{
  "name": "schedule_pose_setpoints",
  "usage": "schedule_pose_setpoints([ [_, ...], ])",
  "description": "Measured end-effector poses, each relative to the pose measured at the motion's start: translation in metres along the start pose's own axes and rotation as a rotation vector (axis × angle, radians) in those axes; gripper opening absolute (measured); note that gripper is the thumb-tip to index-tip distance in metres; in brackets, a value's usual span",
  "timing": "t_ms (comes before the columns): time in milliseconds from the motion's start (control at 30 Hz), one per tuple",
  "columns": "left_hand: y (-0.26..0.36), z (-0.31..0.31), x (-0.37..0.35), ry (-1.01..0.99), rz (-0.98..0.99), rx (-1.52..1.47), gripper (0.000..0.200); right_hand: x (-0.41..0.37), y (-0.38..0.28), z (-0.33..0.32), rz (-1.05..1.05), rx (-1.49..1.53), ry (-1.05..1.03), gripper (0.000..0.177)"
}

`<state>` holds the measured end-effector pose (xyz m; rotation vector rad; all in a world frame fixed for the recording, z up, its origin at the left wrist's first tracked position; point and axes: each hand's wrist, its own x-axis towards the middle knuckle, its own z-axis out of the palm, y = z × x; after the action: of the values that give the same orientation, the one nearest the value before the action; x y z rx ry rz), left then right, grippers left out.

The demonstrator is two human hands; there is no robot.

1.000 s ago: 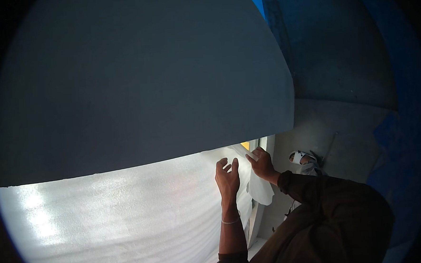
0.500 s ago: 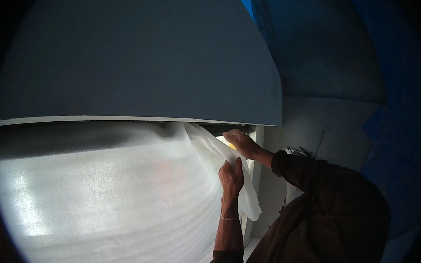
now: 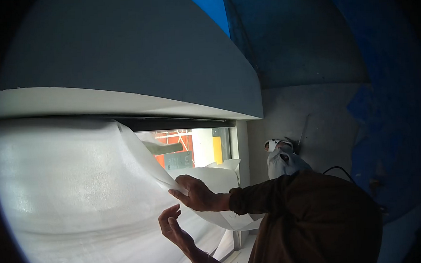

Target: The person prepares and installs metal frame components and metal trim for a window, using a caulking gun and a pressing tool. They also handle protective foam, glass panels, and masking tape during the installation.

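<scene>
A large white, translucent sheet [image 3: 80, 186] hangs across a window at left, its upper edge folded over and slanting down toward my hands. My right hand [image 3: 196, 193] is closed on the slanting edge of this sheet, thumb and fingers pinching it. Just below, my left hand [image 3: 176, 231] has its fingers curved and apart, in front of the sheet and holding nothing. Loose sheet material bunches behind and right of my right hand. The uncovered window pane [image 3: 201, 144] shows beyond, with red, white and yellow shapes and a lettered sign outside.
A dark grey bulkhead [image 3: 130, 50] with a pale underside juts out above the window. A pale window frame post [image 3: 242, 146] stands at its right. Farther right are a whitish bundle [image 3: 283, 161], a thin rod [image 3: 305, 132] and a black cable [image 3: 341, 168]. Blue covering [image 3: 389, 98] lies beyond.
The sheet's edge has come away leftward and down, uncovering part of the window. My left hand has let go and opened. My right hand has moved down-left onto the edge. The view has shifted.
</scene>
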<state>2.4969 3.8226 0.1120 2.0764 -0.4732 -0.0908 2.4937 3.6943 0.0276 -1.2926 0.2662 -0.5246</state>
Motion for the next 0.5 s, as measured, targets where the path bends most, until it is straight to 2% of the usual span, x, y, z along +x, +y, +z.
schedule_pose_setpoints([
  [67,0.034,-0.008,0.000,0.086,0.050,0.091,0.033,-0.005,0.007,0.017,-0.088,-0.063,0.104,0.032],
  [133,0.060,-0.012,-0.012,0.151,0.147,0.232,0.020,-0.016,0.000,0.019,-0.072,-0.117,0.057,0.034],
  [233,0.095,-0.008,-0.016,0.188,0.287,0.439,0.017,-0.030,-0.005,0.024,-0.048,-0.190,0.000,0.049],
  [333,0.126,0.021,-0.006,0.198,0.354,0.610,0.017,-0.041,-0.007,0.018,-0.059,-0.146,-0.017,0.054],
  [400,0.140,0.049,0.017,0.052,0.529,0.851,0.017,-0.038,0.001,0.019,-0.123,-0.045,-0.018,0.063],
  [500,0.139,0.089,0.081,-0.262,0.529,1.093,0.017,-0.021,0.013,0.010,-0.174,0.011,-0.125,0.071],
])
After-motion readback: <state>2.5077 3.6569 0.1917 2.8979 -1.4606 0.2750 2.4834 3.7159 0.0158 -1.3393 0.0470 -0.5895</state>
